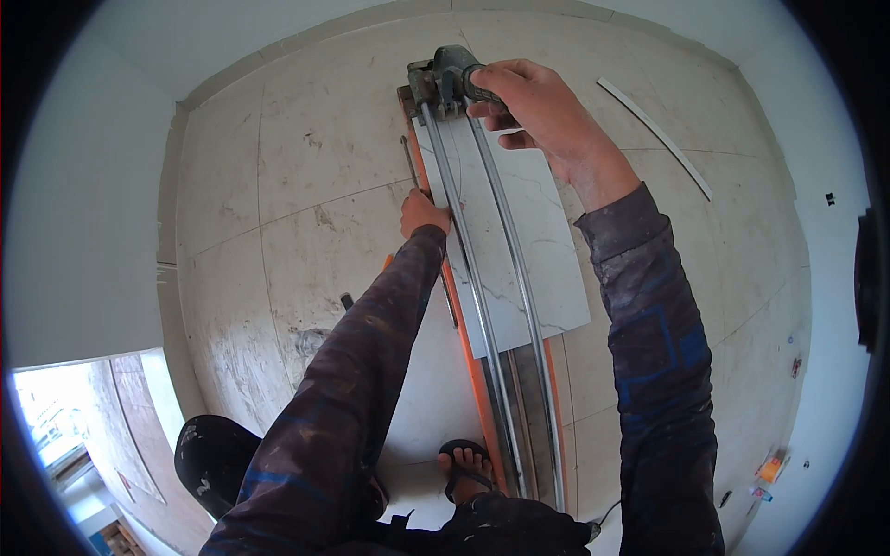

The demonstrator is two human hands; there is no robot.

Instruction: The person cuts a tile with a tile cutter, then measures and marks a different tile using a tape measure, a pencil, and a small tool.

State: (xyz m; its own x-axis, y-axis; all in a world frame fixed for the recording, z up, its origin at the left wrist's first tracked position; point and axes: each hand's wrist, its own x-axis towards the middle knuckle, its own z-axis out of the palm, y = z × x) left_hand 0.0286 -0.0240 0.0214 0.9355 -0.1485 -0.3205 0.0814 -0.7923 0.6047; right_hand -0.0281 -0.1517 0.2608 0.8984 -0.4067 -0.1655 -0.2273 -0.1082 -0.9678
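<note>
Two shiny rails [472,278] run the length of the tile cutter [486,417], passing over a marbled slab [544,259] that lies on its bed. Left of the cutter's near end, just beside it, is a sandalled foot [471,469]; a thin white strip [654,139] lies on the floor [306,213] to its right, well apart. Small orange litter [769,470] sits farther right of the cutter, near the wall [834,148]. The left hand [424,213] is at the cutter's left edge, beside the slab's left side, its fingers partly hidden, so I cannot tell whether they grip. The right hand [547,116] has thumb and forefinger around the handle [482,85] of the cutting head [451,69] at the cutter's far end, the lower fingers loosely curled. The slab's right edge sticks out past the right rail, and bare floor stretches on both sides of the cutter. The slab is flat, white and finely grey-veined; the rails are smooth round metal, the cutter's frame orange, the head dark and bulky, and the large floor tiles dusty and smeared.
</note>
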